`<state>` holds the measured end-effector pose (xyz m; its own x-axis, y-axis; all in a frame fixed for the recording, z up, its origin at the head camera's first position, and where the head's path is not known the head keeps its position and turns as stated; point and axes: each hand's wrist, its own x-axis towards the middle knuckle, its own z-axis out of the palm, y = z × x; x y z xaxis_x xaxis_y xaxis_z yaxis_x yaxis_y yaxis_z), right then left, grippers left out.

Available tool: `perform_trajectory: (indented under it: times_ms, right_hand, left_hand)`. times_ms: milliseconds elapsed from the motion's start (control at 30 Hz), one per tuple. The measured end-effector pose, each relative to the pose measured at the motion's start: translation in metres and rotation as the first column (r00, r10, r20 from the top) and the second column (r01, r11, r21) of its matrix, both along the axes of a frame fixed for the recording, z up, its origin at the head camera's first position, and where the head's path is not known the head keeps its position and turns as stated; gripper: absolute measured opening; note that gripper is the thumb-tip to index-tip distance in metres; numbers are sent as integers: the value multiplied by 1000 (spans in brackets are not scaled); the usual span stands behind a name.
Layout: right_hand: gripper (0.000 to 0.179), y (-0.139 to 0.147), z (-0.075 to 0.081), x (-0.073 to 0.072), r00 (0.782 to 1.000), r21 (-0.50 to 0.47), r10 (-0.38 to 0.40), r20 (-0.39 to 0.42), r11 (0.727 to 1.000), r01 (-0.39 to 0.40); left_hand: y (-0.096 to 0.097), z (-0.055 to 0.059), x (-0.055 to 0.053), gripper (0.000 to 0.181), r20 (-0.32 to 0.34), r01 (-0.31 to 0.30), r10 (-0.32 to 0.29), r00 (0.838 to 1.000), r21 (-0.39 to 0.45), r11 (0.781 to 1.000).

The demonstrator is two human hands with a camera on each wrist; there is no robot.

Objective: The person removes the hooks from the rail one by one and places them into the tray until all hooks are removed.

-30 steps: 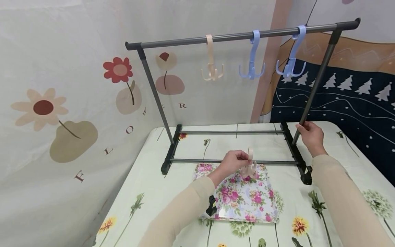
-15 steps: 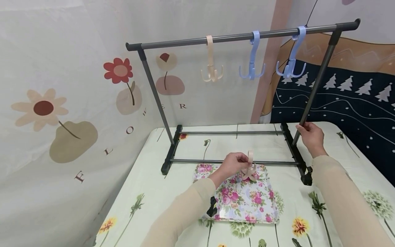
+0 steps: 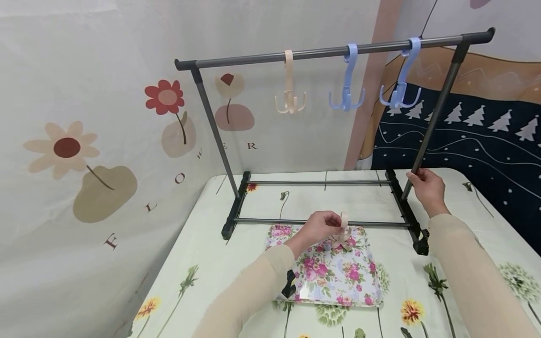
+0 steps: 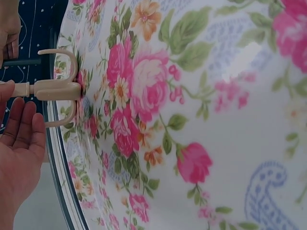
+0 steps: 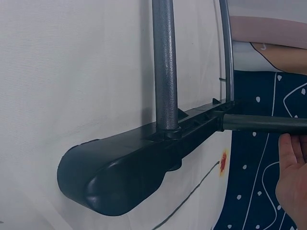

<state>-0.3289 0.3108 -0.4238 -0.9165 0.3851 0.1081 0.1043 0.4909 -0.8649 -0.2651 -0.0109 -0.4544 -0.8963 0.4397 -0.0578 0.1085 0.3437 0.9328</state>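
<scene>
My left hand (image 3: 321,228) pinches the stem of a beige multi-prong hook (image 4: 57,90), close over a glossy floral tray (image 3: 334,281). In the left wrist view, the prongs point toward the tray and their base is right at its printed surface. Part of the stem is hidden by the fingers. Over on the right, my right hand (image 3: 428,190) holds the lower part of the rack's slanted grey post (image 3: 437,110). In the right wrist view, fingers (image 5: 288,151) show against that post, just past the black foot (image 5: 120,177).
From the rack's top bar (image 3: 243,59) hang another beige hook (image 3: 289,84) and two blue hooks (image 3: 348,80). A lower crossbar (image 3: 270,220) runs just behind the tray. The rack stands on a flower-print cloth (image 3: 194,281), with printed curtains (image 3: 105,61) behind.
My left hand has lowered slightly with the beige hook toward the tray. My right hand stays on the post, and the head view has shifted a little.
</scene>
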Motion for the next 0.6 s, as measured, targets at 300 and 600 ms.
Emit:
perform_trajectory:
  times_ms: [300,600]
  right_hand:
    - [55,0,-1,1,1000,11,4,6,1000,-4]
    - [54,1,0,1,1000,3,7,4,1000,-7]
  left_hand:
    - [-10,2,-6,20,-48,3,-5,999,-28,1000]
    - [-26,23,-14,20,-118,-95,96,988,8,995]
